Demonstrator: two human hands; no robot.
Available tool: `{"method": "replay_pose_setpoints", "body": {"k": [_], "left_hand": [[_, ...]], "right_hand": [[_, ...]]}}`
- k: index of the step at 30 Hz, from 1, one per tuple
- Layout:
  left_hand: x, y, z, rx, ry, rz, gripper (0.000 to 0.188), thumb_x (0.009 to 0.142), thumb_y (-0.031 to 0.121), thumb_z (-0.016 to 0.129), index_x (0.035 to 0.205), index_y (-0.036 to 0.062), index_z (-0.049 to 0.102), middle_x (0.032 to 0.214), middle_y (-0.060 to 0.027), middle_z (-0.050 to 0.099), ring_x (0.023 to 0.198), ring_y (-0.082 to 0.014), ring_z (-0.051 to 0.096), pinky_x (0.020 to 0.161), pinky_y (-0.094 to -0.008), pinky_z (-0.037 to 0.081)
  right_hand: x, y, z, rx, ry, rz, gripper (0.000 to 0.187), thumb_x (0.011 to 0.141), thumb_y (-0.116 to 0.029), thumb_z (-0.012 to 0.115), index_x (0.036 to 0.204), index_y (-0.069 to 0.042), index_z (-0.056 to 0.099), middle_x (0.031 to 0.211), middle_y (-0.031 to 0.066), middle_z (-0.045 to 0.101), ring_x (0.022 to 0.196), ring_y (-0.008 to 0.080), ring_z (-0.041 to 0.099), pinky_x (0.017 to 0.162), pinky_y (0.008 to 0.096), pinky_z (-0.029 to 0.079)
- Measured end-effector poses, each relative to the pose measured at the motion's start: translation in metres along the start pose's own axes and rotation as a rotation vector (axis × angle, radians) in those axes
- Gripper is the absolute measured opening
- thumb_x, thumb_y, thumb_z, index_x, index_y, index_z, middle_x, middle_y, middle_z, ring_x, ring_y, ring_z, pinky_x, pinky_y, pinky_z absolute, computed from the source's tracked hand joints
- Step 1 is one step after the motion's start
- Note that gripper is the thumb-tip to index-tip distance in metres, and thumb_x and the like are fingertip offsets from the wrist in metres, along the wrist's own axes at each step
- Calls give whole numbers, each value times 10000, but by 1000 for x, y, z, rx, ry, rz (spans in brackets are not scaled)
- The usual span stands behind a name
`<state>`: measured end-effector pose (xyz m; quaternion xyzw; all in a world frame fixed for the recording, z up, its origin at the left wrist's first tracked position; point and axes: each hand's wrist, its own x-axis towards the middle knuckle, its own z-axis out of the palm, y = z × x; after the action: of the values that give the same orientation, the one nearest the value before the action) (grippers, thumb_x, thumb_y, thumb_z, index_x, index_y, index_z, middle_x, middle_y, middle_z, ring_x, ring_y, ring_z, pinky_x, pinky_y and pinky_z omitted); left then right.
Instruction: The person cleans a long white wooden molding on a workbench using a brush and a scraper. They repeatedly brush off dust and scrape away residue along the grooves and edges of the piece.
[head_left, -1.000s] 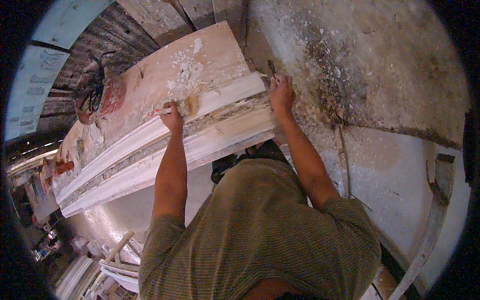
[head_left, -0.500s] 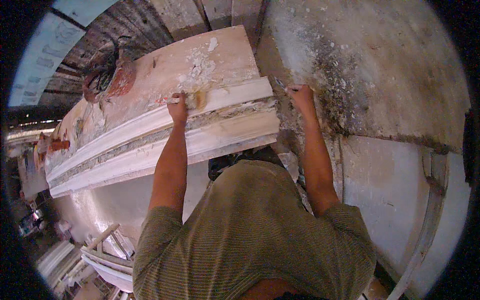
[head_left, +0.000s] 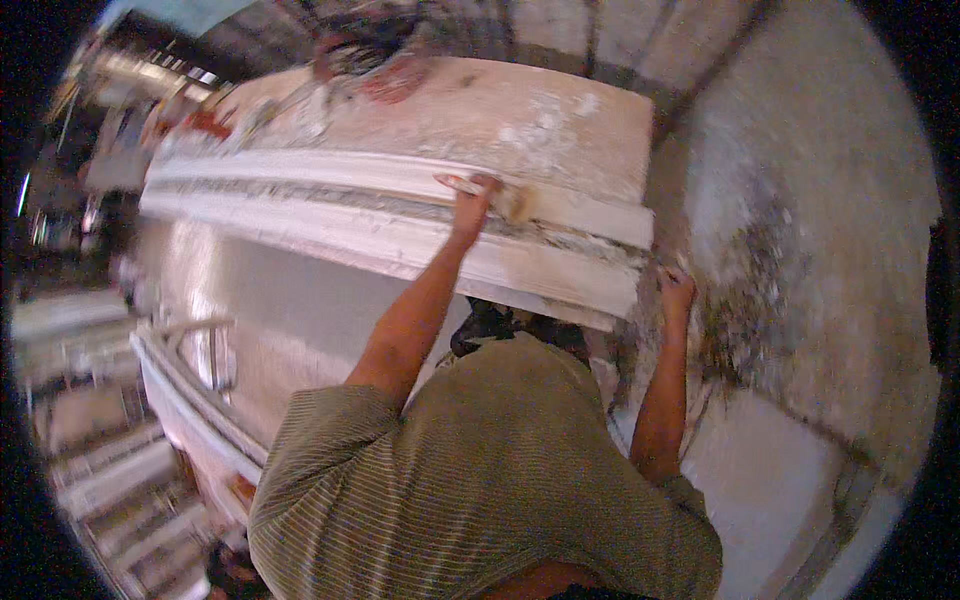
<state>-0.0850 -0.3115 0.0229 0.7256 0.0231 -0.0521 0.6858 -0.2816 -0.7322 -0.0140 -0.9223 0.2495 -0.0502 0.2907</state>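
My left hand (head_left: 474, 207) is closed round a wide paintbrush (head_left: 517, 203). The brush has a red and white handle and yellowish bristles pointing right, over the upper band of a long white moulding (head_left: 340, 168). Along the middle of this moulding runs a rough grey groove filled with crumbs. My right hand (head_left: 678, 290) is closed beside the moulding's right end. A thin tool (head_left: 664, 270) sticks out from it toward the moulding, too blurred to tell its kind. The moulding lies along the near edge of a pinkish board (head_left: 460, 100).
White flakes (head_left: 545, 130) are scattered on the board. A red container (head_left: 395, 80) stands at its far side. On the right, dark debris (head_left: 750, 290) covers a stained surface. At lower left stands a frame with a curved white edge (head_left: 185, 390), near stacked pale strips (head_left: 120, 480).
The view has swung, so the moulding and both hands appear further right, and more of the left background shows. My right hand is lower beside the moulding's end. Both hands keep their holds.
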Motion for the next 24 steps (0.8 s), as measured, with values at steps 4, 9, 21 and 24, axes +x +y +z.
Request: {"method": "replay_pose_setpoints", "body": {"k": [4,9,21,24], "left_hand": [[-84,16,-34,-142,37,-115,169,918,211,633,912,43,632,856,-11,631,800,-108,574,705,-265,463],[-153,49,-77,-51,120,-196,195,926,248,624,919,54,635,851,-3,620,781,-110,563,679,-267,451],[-139,46,-171,-222,312,-377,250,879,268,704,780,91,558,727,-12,599,664,-102,582,557,-267,465],[-127,29,-202,-363,216,-271,260,891,289,687,795,84,560,737,-18,599,660,-106,584,541,-259,467]], "right_hand": [[-2,-34,4,164,161,78,301,843,-277,713,1030,-41,715,972,127,714,929,269,667,824,377,518],[9,-123,29,404,69,7,234,877,-161,675,1061,-16,693,1021,121,708,971,229,653,897,335,477],[-12,-386,128,178,-343,-752,222,857,-193,668,1049,-81,673,1098,116,658,961,308,656,815,383,529],[-23,-428,156,14,-395,-791,238,869,-223,643,1066,-94,674,1105,100,650,959,322,648,825,396,524]]}}
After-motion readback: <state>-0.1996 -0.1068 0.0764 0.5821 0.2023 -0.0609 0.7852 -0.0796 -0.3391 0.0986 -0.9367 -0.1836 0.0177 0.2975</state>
